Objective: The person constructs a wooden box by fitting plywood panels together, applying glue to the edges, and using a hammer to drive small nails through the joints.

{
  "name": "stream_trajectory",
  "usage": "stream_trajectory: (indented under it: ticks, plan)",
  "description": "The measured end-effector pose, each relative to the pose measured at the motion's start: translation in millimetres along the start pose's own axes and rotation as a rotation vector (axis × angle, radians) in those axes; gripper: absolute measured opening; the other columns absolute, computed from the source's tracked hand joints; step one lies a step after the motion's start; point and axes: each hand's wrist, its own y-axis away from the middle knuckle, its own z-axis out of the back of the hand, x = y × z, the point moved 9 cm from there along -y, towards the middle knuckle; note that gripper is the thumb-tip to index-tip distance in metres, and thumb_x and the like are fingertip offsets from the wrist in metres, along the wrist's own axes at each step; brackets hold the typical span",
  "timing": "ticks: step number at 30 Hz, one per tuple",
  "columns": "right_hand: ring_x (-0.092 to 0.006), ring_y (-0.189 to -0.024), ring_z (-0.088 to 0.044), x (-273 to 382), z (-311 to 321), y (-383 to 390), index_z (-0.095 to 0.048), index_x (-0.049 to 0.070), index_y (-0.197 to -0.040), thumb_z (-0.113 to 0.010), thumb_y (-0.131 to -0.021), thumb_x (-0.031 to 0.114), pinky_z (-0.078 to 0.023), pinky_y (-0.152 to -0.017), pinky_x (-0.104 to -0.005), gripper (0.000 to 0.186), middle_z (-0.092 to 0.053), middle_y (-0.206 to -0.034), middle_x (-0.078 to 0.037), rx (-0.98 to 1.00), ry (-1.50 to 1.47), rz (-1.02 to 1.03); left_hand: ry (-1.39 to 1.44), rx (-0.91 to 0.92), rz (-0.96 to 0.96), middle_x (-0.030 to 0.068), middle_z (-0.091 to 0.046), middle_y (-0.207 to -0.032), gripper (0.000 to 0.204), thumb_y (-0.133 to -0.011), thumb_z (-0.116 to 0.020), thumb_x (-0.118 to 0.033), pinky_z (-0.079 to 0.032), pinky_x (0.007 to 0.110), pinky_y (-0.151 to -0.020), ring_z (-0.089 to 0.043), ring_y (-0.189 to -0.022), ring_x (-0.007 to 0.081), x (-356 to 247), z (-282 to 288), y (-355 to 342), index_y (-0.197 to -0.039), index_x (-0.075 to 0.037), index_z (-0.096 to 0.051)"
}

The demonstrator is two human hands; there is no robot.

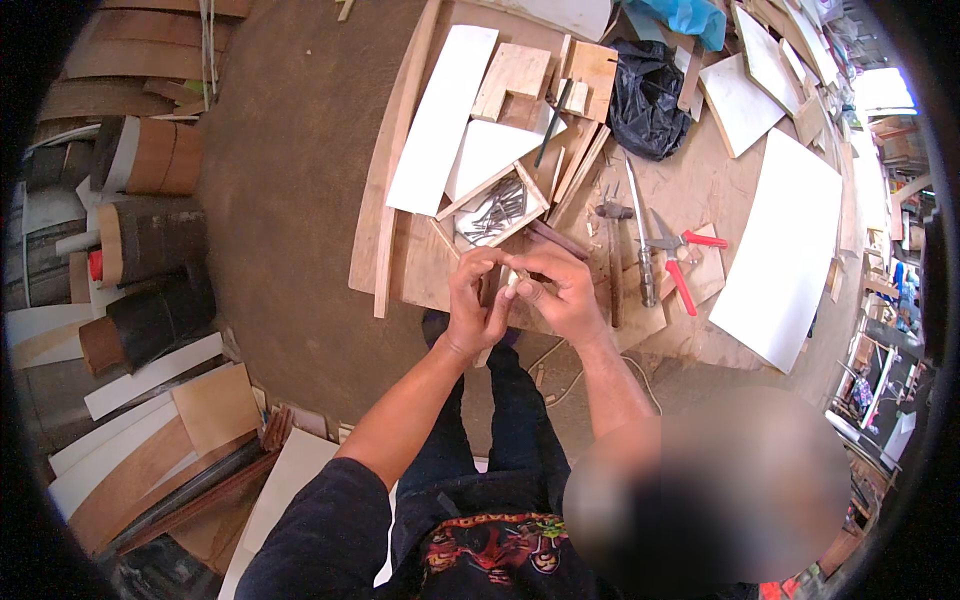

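With left hand [478,297] and right hand [562,292] close together, pinches a small, pale wooden piece [515,279] between thumbs and bent fingers. Holds it at the near edge of a light-brown wooden worktable [690,342], in front of the body. Cannot tell the piece's full shape because of the fingers around it. Has just beyond the left hand an open, square, pale wooden box [534,187] with thin, grey metal nails [500,208] inside. Has to the right of the box, beyond the right hand and apart from it, a brown-handled hammer [614,265], then a long, slim metal tool [646,265] with a dull grey handle, then a pair of red-handled metal snips [680,241] with handles spread apart. Has also a long, white, rectangular panel [443,118] beyond the box on the left, a wide, white, flat panel [778,250] at the worktable's right side, and a crumpled, black plastic bag [648,100] toward the far side. Wears a black, short-sleeved T-shirt [320,520] and dark trousers [525,410].
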Motion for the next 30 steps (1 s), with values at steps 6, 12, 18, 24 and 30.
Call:
stream_trajectory:
  ticks: [6, 12, 18, 24, 30]
  plan:
    - [-0.0241, -0.091, -0.073, 10.1, 11.0, 8.7, -0.078, 0.0, -0.109, -0.081, -0.088, 0.006, -0.056, -0.082, -0.0336, 0.021, -0.077, -0.099, -0.013, 0.019, 0.047, 0.02, 0.067, 0.126, 0.003, 0.0262, -0.054, -0.132, 0.049, -0.098, -0.055, 0.007, -0.046, 0.047, -0.106, -0.057, -0.123, 0.0324, -2.2, -15.5, 2.8, -0.137, -0.007, -0.029]
    - [-0.0205, -0.086, -0.074, 11.5, 6.1, 15.7, -0.078, 0.0, -0.109, -0.08, -0.09, 0.006, -0.056, -0.079, -0.0323, 0.021, -0.078, -0.096, -0.013, -0.036, 0.078, -0.03, -0.05, 0.132, 0.074, 0.0228, -0.062, -0.128, 0.04, -0.097, -0.065, 0.0, -0.049, 0.046, -0.104, -0.063, -0.119, 0.0347, -1.5, -2.3, 2.0, -0.132, -0.002, -0.048]
    - [-0.0171, -0.08, -0.073, 13.5, -7.4, 13.2, -0.078, -0.001, -0.108, -0.079, -0.091, 0.007, -0.056, -0.071, -0.0301, 0.019, -0.078, -0.092, -0.013, -0.129, 0.056, -0.064, -0.397, -0.023, 0.09, 0.0245, -0.068, -0.127, 0.041, -0.09, -0.074, 0.0, -0.055, 0.045, -0.097, -0.069, -0.115, 0.0396, -42.1, 9.3, 13.9, -0.13, 0.003, -0.065]
    - [-0.0182, -0.075, -0.074, 20.7, -9.7, 18.6, -0.078, -0.004, -0.103, -0.08, -0.091, 0.008, -0.056, -0.066, -0.0306, 0.017, -0.077, -0.089, -0.013, -0.24, 0.128, -0.05, -0.541, -0.14, 0.133, 0.0233, -0.071, -0.123, 0.049, -0.084, -0.081, 0.001, -0.06, 0.042, -0.088, -0.073, -0.105, 0.0378, -42.4, -0.4, 28.7, -0.131, 0.003, -0.067]
    - [-0.0179, -0.068, -0.073, 20.3, -12.1, 26.6, -0.078, -0.004, -0.105, -0.079, -0.092, 0.009, -0.055, -0.061, -0.0305, 0.018, -0.077, -0.089, -0.015, -0.291, 0.09, -0.147, -0.561, -0.145, 0.079, 0.0234, -0.074, -0.117, 0.043, -0.085, -0.08, 0.001, -0.061, 0.04, -0.084, -0.075, -0.1, 0.0368, -44.5, 2.6, 31.0, -0.127, 0.003, -0.07]
